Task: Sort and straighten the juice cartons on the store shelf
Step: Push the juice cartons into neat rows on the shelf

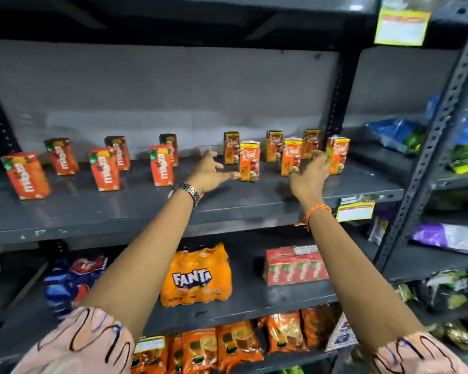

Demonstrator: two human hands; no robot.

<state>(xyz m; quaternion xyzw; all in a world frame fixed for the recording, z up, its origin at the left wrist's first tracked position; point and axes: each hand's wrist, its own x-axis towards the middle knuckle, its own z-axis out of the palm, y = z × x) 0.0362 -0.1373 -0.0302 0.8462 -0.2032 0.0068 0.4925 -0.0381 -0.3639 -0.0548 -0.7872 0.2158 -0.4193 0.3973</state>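
Observation:
On the grey metal shelf (146,211) stand two groups of small juice cartons, all upright. Several red-orange cartons (104,168) fill the left half in two loose rows. Several orange-and-yellow cartons (249,161) stand on the right half, also in two rows. My left hand (210,172) reaches in with fingers spread, its fingertips just left of a front-row orange-and-yellow carton, holding nothing. My right hand (310,175) is spread between another front carton (291,157) and the rightmost carton (338,155), touching or nearly touching them, gripping neither.
A dark upright post (338,103) bounds the shelf at the right. Below sit a Fanta multipack (196,276), a red carton multipack (295,267) and blue packets (73,279). Snack bags (397,133) fill the neighbouring rack. A price tag (355,210) hangs on the shelf edge.

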